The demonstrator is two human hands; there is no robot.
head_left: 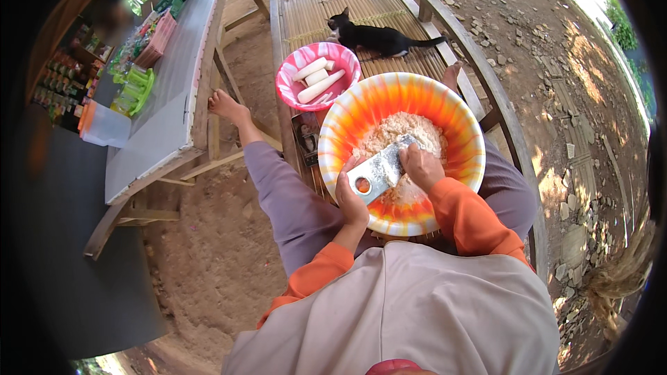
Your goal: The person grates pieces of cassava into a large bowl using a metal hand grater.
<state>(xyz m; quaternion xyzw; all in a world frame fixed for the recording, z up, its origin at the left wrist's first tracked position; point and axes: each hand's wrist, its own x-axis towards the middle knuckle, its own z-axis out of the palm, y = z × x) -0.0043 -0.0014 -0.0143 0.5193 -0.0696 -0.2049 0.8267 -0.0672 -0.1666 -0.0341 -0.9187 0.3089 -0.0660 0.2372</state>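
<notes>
A large orange, yellow and white basin [472,147] sits between my legs, with a heap of pale grated pulp [410,127] inside. Slanting over the basin is a flat metal grater [379,176] with a round hole near its lower end. My left hand [351,198] grips that lower end, thumb along the edge. At the grater's upper end, my right hand [421,165] is closed against its pulp-smeared face; whatever its fingers hold is hidden. Beyond the basin to the left, a pink and white bowl [283,83] contains several peeled white roots [322,85].
A black cat [379,39] stands on the slatted bamboo bench [313,0] behind the bowls. A wooden rail [497,90] runs along the right. To the left is a raised counter [156,121] bearing a plastic tub [105,125], a green rack [135,89] and a pink basket [157,40].
</notes>
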